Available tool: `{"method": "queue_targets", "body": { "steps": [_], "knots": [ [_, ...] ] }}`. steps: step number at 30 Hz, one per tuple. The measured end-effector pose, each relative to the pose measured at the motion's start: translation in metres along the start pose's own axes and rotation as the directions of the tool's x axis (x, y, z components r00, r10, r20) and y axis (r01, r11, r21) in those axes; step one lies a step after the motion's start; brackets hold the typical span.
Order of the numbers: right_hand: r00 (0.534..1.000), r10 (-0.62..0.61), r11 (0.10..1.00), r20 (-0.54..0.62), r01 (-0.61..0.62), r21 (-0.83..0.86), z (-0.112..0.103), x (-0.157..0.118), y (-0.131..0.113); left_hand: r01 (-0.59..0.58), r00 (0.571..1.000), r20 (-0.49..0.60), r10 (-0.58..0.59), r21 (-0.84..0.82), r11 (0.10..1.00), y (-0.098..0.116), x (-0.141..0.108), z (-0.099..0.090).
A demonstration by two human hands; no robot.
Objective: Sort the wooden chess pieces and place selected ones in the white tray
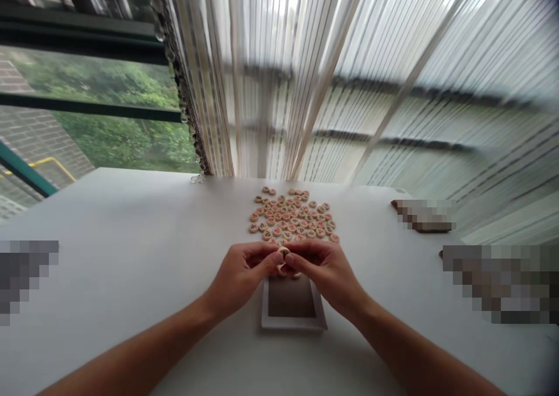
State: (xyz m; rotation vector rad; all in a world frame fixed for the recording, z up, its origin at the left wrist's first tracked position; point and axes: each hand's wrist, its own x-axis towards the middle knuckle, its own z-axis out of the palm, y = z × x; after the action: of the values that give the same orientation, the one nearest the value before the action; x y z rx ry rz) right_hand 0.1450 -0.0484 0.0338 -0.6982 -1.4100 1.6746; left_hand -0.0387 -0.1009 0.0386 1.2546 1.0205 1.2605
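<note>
A round wooden xiangqi piece (283, 251) with a dark character is pinched between my two hands. My left hand (247, 273) grips its left side with thumb and fingers, and my right hand (325, 271) grips its right side. Below them lies a shallow box (293, 323) with a pale rim and a brown inside; my hands cover its far end. A couple of round pieces (283, 271) show just under my fingertips, partly hidden. Beyond my hands, many more xiangqi pieces (286, 216) with red or black characters lie spread over the white table.
The white table (152, 239) reaches to a striped string curtain (279, 93) and a window. Blurred-out objects (425, 215) lie at the right, with another blurred dark shape (24, 276) at the left edge. A small clear glass-like thing (197, 179) rests at the table's far edge.
</note>
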Motion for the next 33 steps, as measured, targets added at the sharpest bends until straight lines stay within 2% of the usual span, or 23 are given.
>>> {"method": "queue_targets", "body": {
  "steps": [3,6,9,15,22,29,33],
  "knots": [
    [0.999,-0.051,0.998,0.008,0.051,0.021,0.003,-0.008,-0.001,0.0,1.0,0.009,0.0,-0.017,1.0,0.005,-0.006,0.0],
    [0.993,-0.119,0.993,0.0,0.119,0.017,0.005,-0.015,-0.004,-0.034,0.999,0.007,0.034,0.051,0.998,0.01,-0.012,-0.001],
    [0.981,-0.193,0.981,-0.007,0.193,-0.024,0.006,-0.019,-0.006,-0.049,0.999,-0.014,0.051,0.116,0.992,0.01,-0.015,-0.002],
    [0.965,-0.262,0.955,0.005,0.26,-0.145,0.006,-0.02,-0.004,-0.089,0.995,-0.029,0.095,0.168,0.982,0.004,-0.018,-0.003],
    [0.964,-0.265,0.949,-0.002,0.26,-0.18,0.005,-0.02,-0.005,-0.146,0.988,-0.019,0.151,0.17,0.975,0.001,-0.02,-0.002],
    [0.97,-0.244,0.922,0.014,0.236,-0.308,0.002,-0.025,-0.003,-0.148,0.987,-0.038,0.156,0.163,0.975,0.001,-0.023,0.0],
    [0.968,-0.241,0.881,0.065,0.247,-0.403,-0.005,-0.027,-0.001,-0.149,0.986,-0.055,0.158,0.137,0.979,0.002,-0.024,0.002]
  ]
}}
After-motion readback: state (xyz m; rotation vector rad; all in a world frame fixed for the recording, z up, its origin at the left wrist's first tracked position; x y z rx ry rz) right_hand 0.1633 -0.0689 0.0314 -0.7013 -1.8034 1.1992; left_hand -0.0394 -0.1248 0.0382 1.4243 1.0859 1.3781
